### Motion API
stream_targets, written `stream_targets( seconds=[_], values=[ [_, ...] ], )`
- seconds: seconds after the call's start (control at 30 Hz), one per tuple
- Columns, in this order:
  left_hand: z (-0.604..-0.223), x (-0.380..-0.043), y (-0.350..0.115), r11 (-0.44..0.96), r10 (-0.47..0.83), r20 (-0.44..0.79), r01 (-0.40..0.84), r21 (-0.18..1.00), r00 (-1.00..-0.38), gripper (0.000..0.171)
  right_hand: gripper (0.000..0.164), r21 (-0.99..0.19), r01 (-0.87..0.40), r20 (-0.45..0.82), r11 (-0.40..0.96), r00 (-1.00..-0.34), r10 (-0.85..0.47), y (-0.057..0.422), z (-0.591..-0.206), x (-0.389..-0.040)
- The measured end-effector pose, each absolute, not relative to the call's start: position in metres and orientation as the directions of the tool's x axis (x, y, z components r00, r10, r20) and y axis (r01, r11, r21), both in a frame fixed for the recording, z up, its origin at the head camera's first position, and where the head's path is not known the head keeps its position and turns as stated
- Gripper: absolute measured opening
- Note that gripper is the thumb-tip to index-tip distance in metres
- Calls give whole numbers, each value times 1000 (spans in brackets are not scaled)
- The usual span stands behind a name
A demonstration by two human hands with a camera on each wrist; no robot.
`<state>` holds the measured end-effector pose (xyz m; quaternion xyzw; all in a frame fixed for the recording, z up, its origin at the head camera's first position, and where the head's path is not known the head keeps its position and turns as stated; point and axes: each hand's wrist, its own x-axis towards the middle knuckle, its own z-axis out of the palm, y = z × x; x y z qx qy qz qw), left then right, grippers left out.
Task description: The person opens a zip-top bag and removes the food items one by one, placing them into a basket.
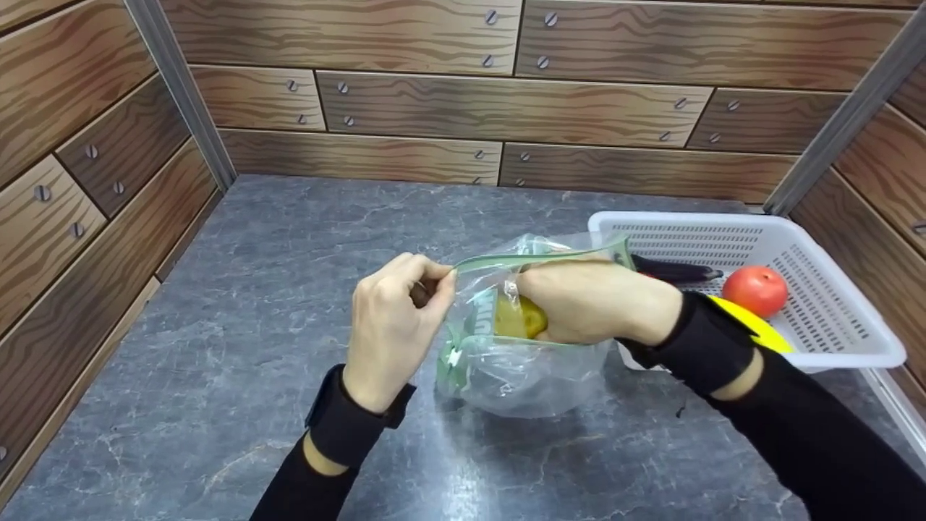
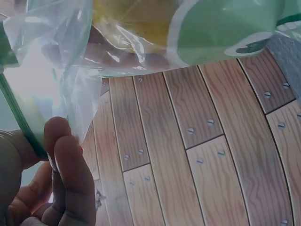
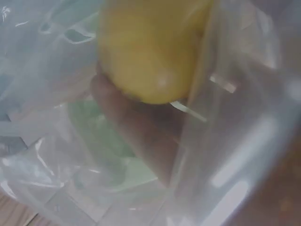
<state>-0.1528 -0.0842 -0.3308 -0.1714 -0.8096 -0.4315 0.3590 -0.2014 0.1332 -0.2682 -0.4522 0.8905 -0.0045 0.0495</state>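
Note:
A clear zip-top bag (image 1: 535,387) with green edges stands on the table, its mouth spread apart. At the left corner of that mouth, my left hand (image 1: 396,325) pinches the rim between thumb and fingers. My right hand (image 1: 604,298) reaches inside the bag and grips a rounded yellow fruit (image 1: 532,318); its exact kind is unclear. In the right wrist view the fingers curl around the same yellow fruit (image 3: 150,56), seen partly through plastic. Green and white print (image 2: 221,33) shows on the bag in the left wrist view.
To the right stands a white perforated basket (image 1: 854,289). It holds a tomato (image 1: 755,291), a dark eggplant-like vegetable (image 1: 673,270) and a bright yellow item (image 1: 756,325), partly hidden by my right wrist. Wood-patterned walls (image 1: 434,108) enclose the grey marbled table (image 1: 289,289).

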Motion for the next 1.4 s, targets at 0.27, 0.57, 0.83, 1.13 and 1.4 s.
stream_targets(
  seconds=[0.27,0.57,0.83,1.13,1.4],
  values=[
    [-332,-150,-78,517,-4,724,619,591,-689,4,38,-11,-784,-90,621,-618,-781,130,-277,-202],
    [-333,-150,-71,559,-29,741,604,569,-671,5,25,128,-754,-59,644,-654,-754,134,-262,-189],
    [-331,-150,-77,607,-74,730,550,574,-680,9,34,64,-836,9,545,-545,-838,140,-248,-183],
    [-329,-152,-81,624,-107,699,500,601,-707,9,50,130,-822,94,554,-546,-832,145,-247,-177],
    [-330,-154,-83,649,-105,691,478,592,-715,9,63,71,-859,179,507,-489,-854,155,-251,-177]
  ],
)
